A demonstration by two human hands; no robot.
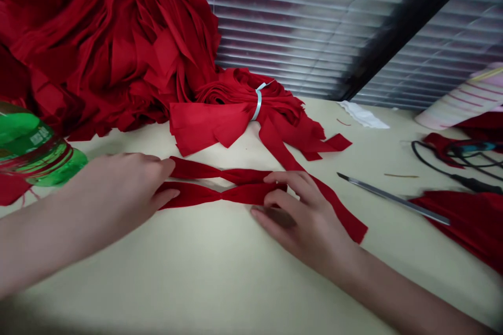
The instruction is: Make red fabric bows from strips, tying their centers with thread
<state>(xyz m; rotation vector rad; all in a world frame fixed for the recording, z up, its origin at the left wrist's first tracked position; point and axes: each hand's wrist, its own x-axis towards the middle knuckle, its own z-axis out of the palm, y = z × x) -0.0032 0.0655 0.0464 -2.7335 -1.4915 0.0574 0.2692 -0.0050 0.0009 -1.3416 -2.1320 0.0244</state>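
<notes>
Two bands of red fabric, a rear strip and a front strip, lie side by side just above the tabletop, each drawn in narrow at its middle. Their left ends are in the grip of my left hand, the thumb on the front one. At the other end, my right hand holds them with curled fingers. Whether they form one loop is hidden by my hands. Behind them rests a bundle of red strips bound with a pale blue tie; one long tail runs out behind my right hand.
A large heap of tied red fabric fills the back left. Near my left forearm is a green bottle wound with red thread. Tweezers, red cloth, a black cable and a thread cone lie right. Blinds stand behind.
</notes>
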